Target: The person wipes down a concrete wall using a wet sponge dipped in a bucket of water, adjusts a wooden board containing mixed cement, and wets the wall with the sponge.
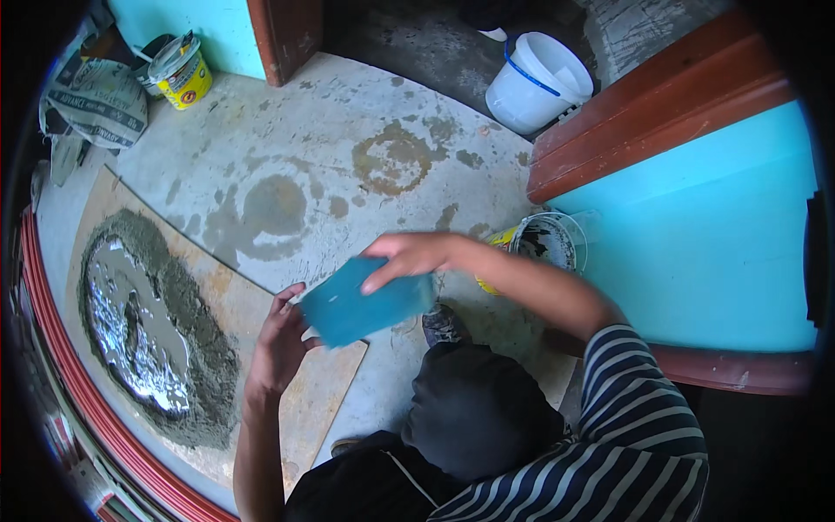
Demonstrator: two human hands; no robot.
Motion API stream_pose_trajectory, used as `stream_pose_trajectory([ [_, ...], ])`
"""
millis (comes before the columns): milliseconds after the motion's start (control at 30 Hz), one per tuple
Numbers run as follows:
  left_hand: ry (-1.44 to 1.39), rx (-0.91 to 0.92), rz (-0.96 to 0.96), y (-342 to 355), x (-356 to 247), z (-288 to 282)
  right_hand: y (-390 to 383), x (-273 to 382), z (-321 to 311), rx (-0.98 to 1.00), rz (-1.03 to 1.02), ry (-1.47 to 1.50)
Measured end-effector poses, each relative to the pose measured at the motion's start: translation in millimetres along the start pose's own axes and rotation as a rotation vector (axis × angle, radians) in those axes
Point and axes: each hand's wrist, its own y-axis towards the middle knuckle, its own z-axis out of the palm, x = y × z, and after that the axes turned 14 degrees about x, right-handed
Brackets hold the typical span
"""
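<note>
One teal rectangular panel (361, 309), slightly blurred, is held above the concrete floor (339, 113), in front of the wearer. Two hands attend it. The right grip (416, 254) is closed on its upper edge, thumb across the face. The left grip (277, 344) is half open, its fingers and thumb parted at the panel's left end; whether it grasps or merely touches cannot be told. To the left, one heap of wet mortar (209, 348) with a watery centre lies on one wooden board (326, 383). Three buckets stand around: two yellow, one at upper left (184, 87) and one by the turquoise wall (696, 235), partly behind the right forearm; and one white (526, 96), blue-handled.
</note>
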Motion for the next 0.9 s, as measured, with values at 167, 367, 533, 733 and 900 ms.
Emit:
stream_pose_trajectory([
  [167,0.364,-0.183,-0.019,-38,5,-46,-143,11,-110,-0.801,0.020,0.154],
  [367,0.245,-0.536,-0.023,-149,38,-118,-339,33,-250,-1.157,-0.869,0.422],
  [533,0.172,-0.818,0.059,-226,93,-147,-318,-4,-258,-1.308,-0.564,0.630],
  [733,0.181,-1.297,0.152,-341,207,-191,-119,-60,-172,-0.635,-0.070,0.314],
  [900,0.039,-1.792,0.081,-464,323,-233,51,-88,-70,-0.039,0.051,0.312],
])
